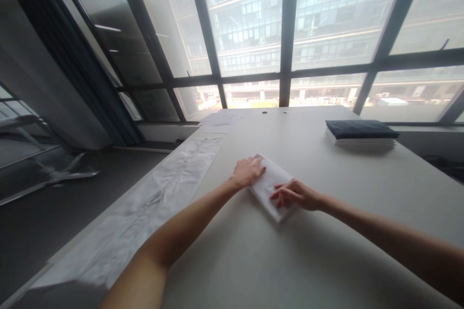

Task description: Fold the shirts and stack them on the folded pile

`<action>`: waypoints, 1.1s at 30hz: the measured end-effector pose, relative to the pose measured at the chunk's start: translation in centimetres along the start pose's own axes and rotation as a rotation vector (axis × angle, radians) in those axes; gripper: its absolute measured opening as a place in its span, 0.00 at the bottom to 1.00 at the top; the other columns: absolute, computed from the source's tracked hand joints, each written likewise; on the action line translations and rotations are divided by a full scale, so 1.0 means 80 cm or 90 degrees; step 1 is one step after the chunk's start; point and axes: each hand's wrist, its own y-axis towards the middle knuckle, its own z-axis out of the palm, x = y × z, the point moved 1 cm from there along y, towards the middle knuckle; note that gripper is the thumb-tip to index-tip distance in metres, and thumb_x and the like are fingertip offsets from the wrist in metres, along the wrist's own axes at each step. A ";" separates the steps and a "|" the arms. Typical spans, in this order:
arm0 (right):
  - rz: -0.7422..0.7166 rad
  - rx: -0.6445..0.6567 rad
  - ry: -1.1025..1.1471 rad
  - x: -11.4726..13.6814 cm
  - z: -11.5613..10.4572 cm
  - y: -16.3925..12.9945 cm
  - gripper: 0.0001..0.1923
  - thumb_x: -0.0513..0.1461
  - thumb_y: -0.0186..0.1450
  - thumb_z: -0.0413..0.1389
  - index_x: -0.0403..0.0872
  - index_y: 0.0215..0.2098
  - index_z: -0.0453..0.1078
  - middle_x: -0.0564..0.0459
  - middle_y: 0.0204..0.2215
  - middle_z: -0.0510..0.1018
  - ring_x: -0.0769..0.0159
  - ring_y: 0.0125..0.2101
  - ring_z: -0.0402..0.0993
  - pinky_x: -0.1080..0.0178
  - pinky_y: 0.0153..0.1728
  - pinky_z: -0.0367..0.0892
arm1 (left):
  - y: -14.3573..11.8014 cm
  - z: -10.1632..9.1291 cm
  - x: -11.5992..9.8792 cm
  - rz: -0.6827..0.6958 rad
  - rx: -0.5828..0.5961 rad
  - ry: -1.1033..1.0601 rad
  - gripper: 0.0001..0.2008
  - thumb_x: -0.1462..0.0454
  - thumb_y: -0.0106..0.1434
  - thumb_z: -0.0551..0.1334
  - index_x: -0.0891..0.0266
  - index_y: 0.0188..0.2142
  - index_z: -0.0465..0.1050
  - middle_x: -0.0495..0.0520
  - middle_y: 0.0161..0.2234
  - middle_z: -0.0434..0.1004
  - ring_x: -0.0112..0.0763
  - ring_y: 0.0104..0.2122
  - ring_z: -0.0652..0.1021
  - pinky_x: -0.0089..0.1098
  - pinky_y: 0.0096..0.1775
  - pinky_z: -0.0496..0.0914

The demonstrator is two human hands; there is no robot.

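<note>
A folded white cloth lies flat near the middle of the pale table. My left hand rests palm down on the cloth's far left corner. My right hand presses its fingertips on the cloth's near right edge. Neither hand grips anything; both lie flat with fingers spread on the cloth.
A stack of folded cloths, dark blue on top and white below, sits at the table's far right. Crumpled clear plastic sheeting runs along the left edge. Loose paper sheets lie at the far end by the windows.
</note>
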 end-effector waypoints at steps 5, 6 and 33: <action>0.240 -0.420 -0.163 -0.015 -0.026 0.012 0.21 0.45 0.73 0.47 0.43 0.40 0.80 0.45 0.37 0.84 0.56 0.40 0.80 0.56 0.48 0.70 | 0.016 -0.016 -0.019 0.130 -0.051 0.010 0.24 0.52 0.74 0.52 0.60 0.62 0.67 0.65 0.63 0.69 0.49 0.63 0.68 0.51 0.64 0.57; 0.257 -0.449 -0.219 -0.013 -0.020 0.021 0.19 0.42 0.71 0.48 0.43 0.48 0.78 0.43 0.45 0.83 0.55 0.45 0.78 0.56 0.51 0.69 | 0.021 -0.011 -0.024 0.198 -0.052 -0.011 0.23 0.54 0.75 0.51 0.58 0.65 0.65 0.62 0.66 0.65 0.46 0.66 0.64 0.50 0.65 0.54; 0.270 -0.139 -0.495 -0.081 -0.021 -0.004 0.41 0.57 0.72 0.42 0.39 0.73 0.52 0.35 0.71 0.54 0.47 0.71 0.48 0.46 0.69 0.43 | 0.063 0.043 0.055 0.154 0.167 -0.199 0.36 0.46 0.75 0.39 0.62 0.74 0.41 0.60 0.74 0.40 0.41 0.73 0.44 0.48 0.69 0.40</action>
